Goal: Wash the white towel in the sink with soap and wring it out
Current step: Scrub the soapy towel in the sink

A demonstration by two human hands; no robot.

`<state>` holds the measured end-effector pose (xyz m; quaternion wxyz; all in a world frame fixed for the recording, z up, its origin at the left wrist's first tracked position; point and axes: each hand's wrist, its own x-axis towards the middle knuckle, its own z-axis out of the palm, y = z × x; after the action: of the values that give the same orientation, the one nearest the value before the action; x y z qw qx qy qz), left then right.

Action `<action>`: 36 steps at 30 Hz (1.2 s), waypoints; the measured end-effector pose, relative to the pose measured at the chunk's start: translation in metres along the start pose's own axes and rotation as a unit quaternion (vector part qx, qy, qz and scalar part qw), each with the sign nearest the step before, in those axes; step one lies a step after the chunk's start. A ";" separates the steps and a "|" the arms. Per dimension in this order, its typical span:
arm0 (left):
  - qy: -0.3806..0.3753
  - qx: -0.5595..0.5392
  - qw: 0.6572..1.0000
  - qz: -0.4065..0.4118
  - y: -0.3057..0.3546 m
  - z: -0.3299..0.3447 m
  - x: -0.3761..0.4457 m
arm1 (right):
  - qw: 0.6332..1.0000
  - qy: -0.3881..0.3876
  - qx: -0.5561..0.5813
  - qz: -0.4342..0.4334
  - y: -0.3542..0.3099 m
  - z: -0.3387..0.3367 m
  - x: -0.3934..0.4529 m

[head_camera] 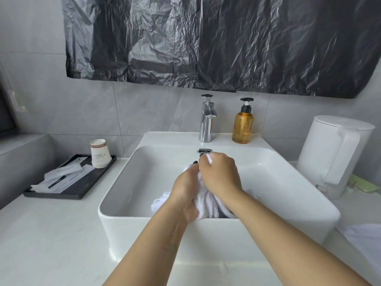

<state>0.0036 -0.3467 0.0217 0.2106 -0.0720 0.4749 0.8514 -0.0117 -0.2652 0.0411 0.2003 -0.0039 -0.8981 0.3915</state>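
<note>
Both bare forearms reach in over the near rim of the white rectangular ceramic sink. The left hand curls around the bunched white towel from the left side, fingers wrapped into the ribbed terry folds. The right hand grips the towel's upper end, fingers closed, a tuft of cloth poking out past the knuckles. The towel hangs inside the basin, its lower folds lying against the near wall.

To the left on the pale counter, a flat black tray holds sealed white sachets and a stack of paper cups turned upside down. Right of the basin stands a white lidded bin. On the sink's back ledge are a chrome faucet and an amber pump soap bottle with a black head. Behind, crinkled black plastic sheeting hangs across the grey tiled wall.
</note>
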 end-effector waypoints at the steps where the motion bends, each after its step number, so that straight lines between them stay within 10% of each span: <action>1: -0.012 -0.007 1.000 0.004 -0.002 -0.003 0.006 | 1.000 -0.005 0.009 0.018 0.001 0.000 0.005; 26: 0.018 -0.049 0.999 0.012 -0.003 -0.018 0.014 | 0.990 -0.048 -0.082 -0.101 -0.009 0.000 -0.036; 36: -0.012 -0.013 1.000 0.009 -0.002 -0.004 0.003 | 0.999 0.002 0.054 0.009 0.009 0.007 0.023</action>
<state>0.0018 -0.3486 0.0171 0.2075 -0.0597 0.4621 0.8602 -0.0368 -0.2602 0.0392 0.1988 -0.0017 -0.8753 0.4408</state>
